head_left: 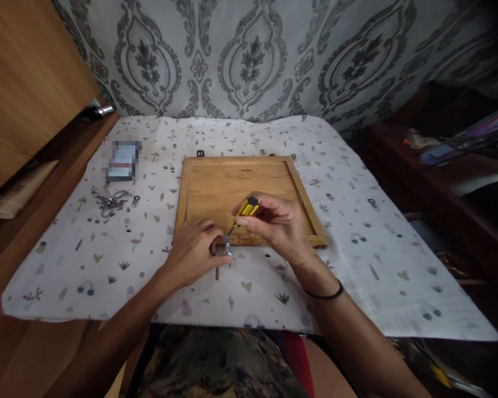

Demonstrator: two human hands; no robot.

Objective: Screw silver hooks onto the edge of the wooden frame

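My right hand (276, 224) grips a yellow-and-black screwdriver (248, 207), its shaft slanting down to the left. The screwdriver's tip meets a small metal handle (228, 246) at the near edge of a framed wooden panel (236, 182). My left hand (195, 249) pinches that handle between thumb and fingers, holding it against the panel's edge. The panel lies flat on the patterned cloth. Whether a screw sits under the tip is too small to tell.
Several metal handles (111, 202) lie in a pile on the white printed cloth (357, 265) at the left. Behind them is a blurred-out box-like object (123, 160). A wooden cabinet (33, 72) stands left, a dark shelf (440, 193) right, and patterned wallpaper (249, 61) behind.
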